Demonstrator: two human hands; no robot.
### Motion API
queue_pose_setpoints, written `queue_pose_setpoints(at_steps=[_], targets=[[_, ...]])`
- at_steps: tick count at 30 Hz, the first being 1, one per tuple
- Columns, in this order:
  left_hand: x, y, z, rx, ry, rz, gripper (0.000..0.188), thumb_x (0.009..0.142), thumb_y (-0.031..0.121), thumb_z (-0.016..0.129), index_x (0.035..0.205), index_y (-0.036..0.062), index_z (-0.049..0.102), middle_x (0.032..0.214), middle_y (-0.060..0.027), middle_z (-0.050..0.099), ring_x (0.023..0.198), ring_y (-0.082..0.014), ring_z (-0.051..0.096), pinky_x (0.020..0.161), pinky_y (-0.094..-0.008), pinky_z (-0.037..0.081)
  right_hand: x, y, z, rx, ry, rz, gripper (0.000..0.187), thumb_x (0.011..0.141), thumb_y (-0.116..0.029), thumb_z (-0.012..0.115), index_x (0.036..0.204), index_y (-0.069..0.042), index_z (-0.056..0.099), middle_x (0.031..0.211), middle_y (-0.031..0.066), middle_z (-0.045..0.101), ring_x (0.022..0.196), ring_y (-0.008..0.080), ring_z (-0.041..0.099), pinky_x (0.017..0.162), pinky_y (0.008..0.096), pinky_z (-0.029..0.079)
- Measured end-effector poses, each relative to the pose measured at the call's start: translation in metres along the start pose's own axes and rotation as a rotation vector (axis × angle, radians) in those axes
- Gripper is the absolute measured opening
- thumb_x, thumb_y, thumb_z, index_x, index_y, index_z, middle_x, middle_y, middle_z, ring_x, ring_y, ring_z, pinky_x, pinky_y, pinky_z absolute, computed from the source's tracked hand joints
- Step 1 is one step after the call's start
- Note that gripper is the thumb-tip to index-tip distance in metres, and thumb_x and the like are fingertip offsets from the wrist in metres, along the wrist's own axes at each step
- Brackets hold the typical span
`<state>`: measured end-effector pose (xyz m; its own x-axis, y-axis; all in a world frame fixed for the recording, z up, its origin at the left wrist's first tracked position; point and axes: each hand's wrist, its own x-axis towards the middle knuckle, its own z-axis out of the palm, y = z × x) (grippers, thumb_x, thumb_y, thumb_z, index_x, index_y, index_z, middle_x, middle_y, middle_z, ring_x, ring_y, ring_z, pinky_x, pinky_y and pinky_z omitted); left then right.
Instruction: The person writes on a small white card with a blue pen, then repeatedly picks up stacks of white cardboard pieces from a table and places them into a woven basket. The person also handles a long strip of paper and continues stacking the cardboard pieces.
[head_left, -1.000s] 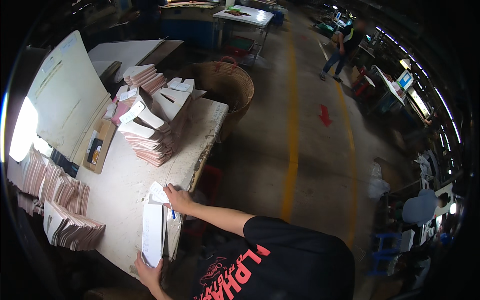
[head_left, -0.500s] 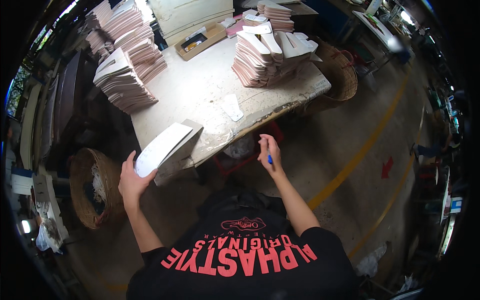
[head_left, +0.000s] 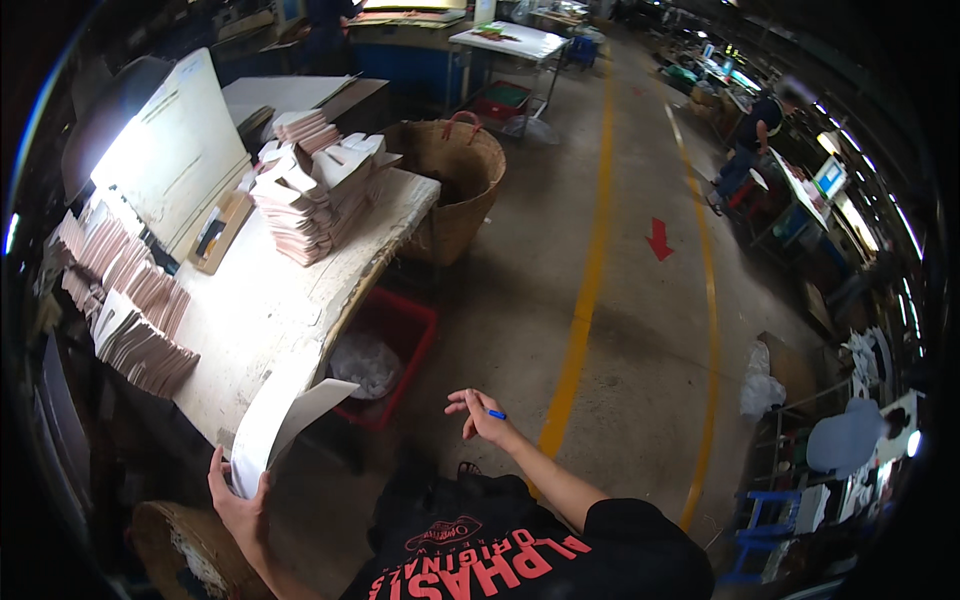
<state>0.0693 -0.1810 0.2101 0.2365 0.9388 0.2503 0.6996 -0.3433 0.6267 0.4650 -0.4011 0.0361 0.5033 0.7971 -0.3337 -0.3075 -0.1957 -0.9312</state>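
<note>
Grips the lower end of a long, curling white card (head_left: 258, 430) in the left hand (head_left: 240, 508), closed to the card's thickness with thumb on one side and fingers on the other. Holds it by the near edge of the surface (head_left: 250, 310), with a second white leaf (head_left: 315, 405) splayed rightward toward a red crate (head_left: 412, 345). Cannot tell whether joined at the base or merely pinched together. Could lose that leaf to the crate or floor, if loose, given support at only one end. Could also crease the card by squeezing harder against the bend.

Holds a blue pen (head_left: 496, 414) in the right hand (head_left: 483, 422), half open with fingers loosely curled, well apart from the card and off the surface. Might drop the pen through so slack a hold, with floor rather than surface beneath. Might also knock the left stack of pinkish pieces (head_left: 140, 345), by swinging the card too far left, and send leaning layers sliding.
</note>
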Motion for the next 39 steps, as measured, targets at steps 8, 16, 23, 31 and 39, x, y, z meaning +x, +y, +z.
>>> queue_pose_setpoints(at_steps=[8,16,23,31,39], targets=[[-0.023,0.014,-0.051,-0.317,-0.171,0.167,0.103,0.073,0.048,0.092,0.154,0.0002,0.048,0.119,-0.0122,0.056,0.111,-0.0257,0.056,0.093,-0.0383,0.048,-0.036,-0.038,0.045,0.110,-0.055,0.149,0.074,0.108,-0.067,0.040,0.141,-0.004,0.058,0.130,0.0128,0.071,0.087,0.0198,0.074,0.080,0.0349,0.061],[-0.049,-0.093,-0.126,-0.384,-0.309,0.227,0.111,0.066,0.045,0.099,0.152,-0.0019,0.048,0.125,-0.0130,0.054,0.117,-0.0247,0.055,0.102,-0.0375,0.046,-0.051,-0.083,0.183,0.443,-0.434,0.279,0.092,0.099,-0.085,0.032,0.142,-0.009,0.060,0.125,0.0084,0.072,0.108,0.0233,0.073,0.094,0.0444,0.061],[-0.048,-0.178,-0.194,0.001,-0.318,0.283,0.095,0.065,0.034,0.096,0.147,0.0097,0.057,0.131,-0.0192,0.061,0.121,-0.0404,0.063,0.100,-0.0453,0.054,-0.067,-0.066,0.341,0.059,-0.390,0.216,0.046,0.104,-0.034,0.070,0.136,-0.002,0.062,0.118,0.0099,0.072,0.099,0.0196,0.072,0.070,0.0407,0.066],[-0.008,-0.232,-0.190,0.045,-0.233,0.163,0.093,0.063,0.032,0.097,0.146,0.0155,0.059,0.135,-0.0136,0.061,0.118,-0.0363,0.067,0.094,-0.0463,0.058,-0.030,-0.065,0.397,-0.051,-0.283,-0.174,0.032,0.108,-0.021,0.064,0.133,0.000,0.061,0.113,0.0079,0.072,0.091,0.0120,0.070,0.078,0.0269,0.058],[0.069,-0.265,-0.133,-0.196,-0.031,0.037,0.086,0.068,0.032,0.096,0.142,0.0063,0.061,0.135,-0.0167,0.059,0.120,-0.0350,0.063,0.100,-0.0439,0.053,0.052,-0.077,0.419,-0.394,0.142,-0.546,0.032,0.104,-0.008,0.059,0.135,0.000,0.057,0.116,0.0170,0.073,0.080,0.0242,0.077,0.074,0.0366,0.062]])
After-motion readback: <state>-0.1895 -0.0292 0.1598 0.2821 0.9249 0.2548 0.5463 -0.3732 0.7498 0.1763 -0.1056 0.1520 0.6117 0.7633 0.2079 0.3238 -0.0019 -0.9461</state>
